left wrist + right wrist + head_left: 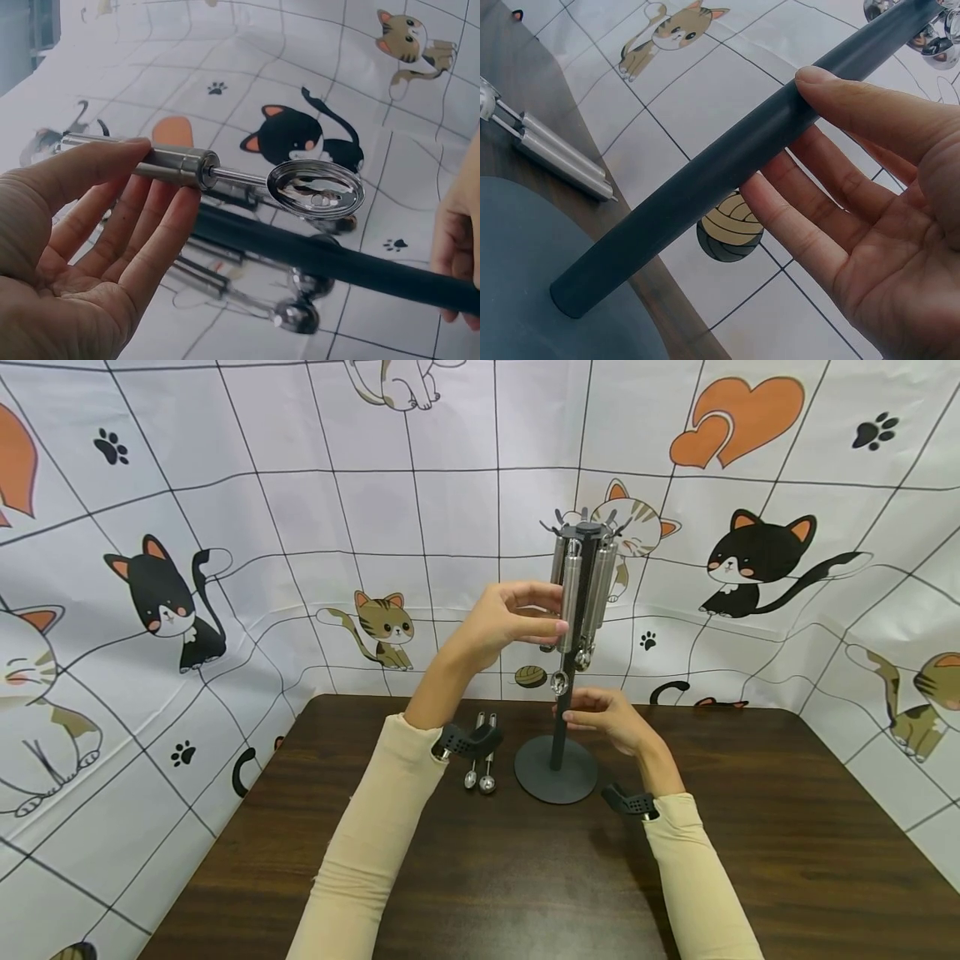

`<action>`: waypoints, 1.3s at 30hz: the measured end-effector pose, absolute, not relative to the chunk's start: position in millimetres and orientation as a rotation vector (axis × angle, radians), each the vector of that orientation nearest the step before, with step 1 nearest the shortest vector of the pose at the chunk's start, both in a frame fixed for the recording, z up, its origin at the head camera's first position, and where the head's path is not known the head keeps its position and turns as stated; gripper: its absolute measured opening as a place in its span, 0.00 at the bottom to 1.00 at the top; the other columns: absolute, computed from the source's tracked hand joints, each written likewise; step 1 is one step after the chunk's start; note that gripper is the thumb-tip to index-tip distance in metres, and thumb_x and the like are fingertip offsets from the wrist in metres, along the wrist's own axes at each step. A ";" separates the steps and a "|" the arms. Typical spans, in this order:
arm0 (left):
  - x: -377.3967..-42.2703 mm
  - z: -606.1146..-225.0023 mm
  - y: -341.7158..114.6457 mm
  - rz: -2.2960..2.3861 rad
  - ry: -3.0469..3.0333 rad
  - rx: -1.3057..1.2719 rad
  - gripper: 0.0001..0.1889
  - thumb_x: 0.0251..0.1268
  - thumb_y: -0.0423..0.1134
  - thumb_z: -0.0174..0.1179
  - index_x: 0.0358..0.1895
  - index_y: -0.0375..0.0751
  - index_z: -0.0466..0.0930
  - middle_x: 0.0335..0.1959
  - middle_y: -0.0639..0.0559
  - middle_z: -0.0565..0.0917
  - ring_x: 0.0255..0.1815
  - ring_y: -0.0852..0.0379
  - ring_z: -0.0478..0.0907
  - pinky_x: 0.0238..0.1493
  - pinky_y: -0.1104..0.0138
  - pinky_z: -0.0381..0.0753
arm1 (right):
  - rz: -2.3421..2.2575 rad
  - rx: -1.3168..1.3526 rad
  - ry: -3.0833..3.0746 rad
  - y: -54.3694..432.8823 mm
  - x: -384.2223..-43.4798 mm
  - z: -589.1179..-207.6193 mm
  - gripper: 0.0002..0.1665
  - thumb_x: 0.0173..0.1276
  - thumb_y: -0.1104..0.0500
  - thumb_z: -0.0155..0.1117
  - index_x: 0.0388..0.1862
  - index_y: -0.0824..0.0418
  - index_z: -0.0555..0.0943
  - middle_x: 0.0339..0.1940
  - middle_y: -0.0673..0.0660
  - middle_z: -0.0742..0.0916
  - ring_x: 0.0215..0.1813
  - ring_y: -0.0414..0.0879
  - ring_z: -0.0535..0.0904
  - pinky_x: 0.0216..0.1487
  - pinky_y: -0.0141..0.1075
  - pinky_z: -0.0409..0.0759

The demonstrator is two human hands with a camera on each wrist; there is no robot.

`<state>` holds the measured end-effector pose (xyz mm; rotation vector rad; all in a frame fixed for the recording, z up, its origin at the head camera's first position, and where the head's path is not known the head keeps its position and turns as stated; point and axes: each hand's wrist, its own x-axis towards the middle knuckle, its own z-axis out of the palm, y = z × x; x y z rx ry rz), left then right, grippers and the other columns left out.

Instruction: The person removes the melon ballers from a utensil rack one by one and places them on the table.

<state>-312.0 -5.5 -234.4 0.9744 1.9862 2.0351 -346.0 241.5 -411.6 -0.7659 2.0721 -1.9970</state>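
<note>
A dark grey stand with a round base (555, 783) rises from the table, steel utensils (602, 583) hanging around its hooked top. My left hand (504, 620) pinches the steel handle of a melon baller (177, 166) at the stand's left front. Its oval scoop (318, 187) points down, and the handle's top is at the hooks in the head view. Lower down, my right hand (609, 717) grips the post (694, 191) between thumb and fingers. Part of that hand is behind the post in the head view.
Two more steel scoops (487, 760) lie side by side on the brown wooden table (510, 893), left of the base. A white cloth (450, 527) with printed cats hangs behind and beside the table.
</note>
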 end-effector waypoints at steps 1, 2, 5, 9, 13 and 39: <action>-313.1 -237.5 -7.7 2.032 1.991 0.970 0.24 0.62 0.21 0.66 0.62 0.26 0.76 0.49 0.41 0.84 0.43 0.54 0.86 0.53 0.56 0.91 | -1.996 -0.763 2.073 241.5 -346.1 -411.9 0.16 0.69 0.72 0.66 0.55 0.66 0.82 0.49 0.57 0.91 0.50 0.43 0.88 0.57 0.43 0.89; -314.2 -240.6 -10.0 2.030 1.995 0.965 0.24 0.62 0.21 0.66 0.63 0.26 0.76 0.50 0.41 0.84 0.43 0.54 0.86 0.53 0.56 0.91 | -1.994 -0.760 2.074 241.4 -346.2 -412.2 0.16 0.69 0.72 0.66 0.55 0.65 0.82 0.49 0.58 0.91 0.50 0.44 0.88 0.58 0.43 0.89; -317.9 -249.6 -16.8 2.031 1.992 0.934 0.24 0.62 0.21 0.66 0.63 0.26 0.76 0.51 0.40 0.84 0.45 0.54 0.85 0.55 0.55 0.90 | -1.994 -0.755 2.075 241.2 -346.8 -413.0 0.17 0.69 0.72 0.66 0.55 0.64 0.83 0.51 0.60 0.90 0.50 0.44 0.88 0.58 0.45 0.89; -322.8 -262.4 -27.0 2.034 2.012 0.864 0.25 0.63 0.21 0.65 0.64 0.26 0.75 0.50 0.42 0.84 0.45 0.55 0.85 0.55 0.56 0.90 | -1.991 -0.760 2.079 240.5 -347.8 -413.6 0.16 0.69 0.72 0.65 0.54 0.62 0.83 0.49 0.57 0.91 0.50 0.43 0.88 0.57 0.42 0.90; -328.8 -276.4 -38.4 2.024 2.056 0.803 0.25 0.64 0.21 0.64 0.65 0.26 0.75 0.48 0.45 0.84 0.44 0.57 0.85 0.54 0.57 0.91 | -1.988 -0.772 2.085 240.1 -348.3 -413.5 0.16 0.69 0.73 0.65 0.52 0.61 0.84 0.48 0.55 0.91 0.49 0.43 0.88 0.54 0.38 0.90; -364.3 -359.3 -99.7 1.987 2.095 0.459 0.26 0.65 0.20 0.62 0.67 0.21 0.70 0.49 0.43 0.79 0.39 0.59 0.85 0.53 0.58 0.91 | -1.934 -0.760 2.132 243.1 -346.2 -411.6 0.20 0.70 0.70 0.66 0.60 0.73 0.78 0.54 0.62 0.89 0.52 0.43 0.87 0.59 0.43 0.88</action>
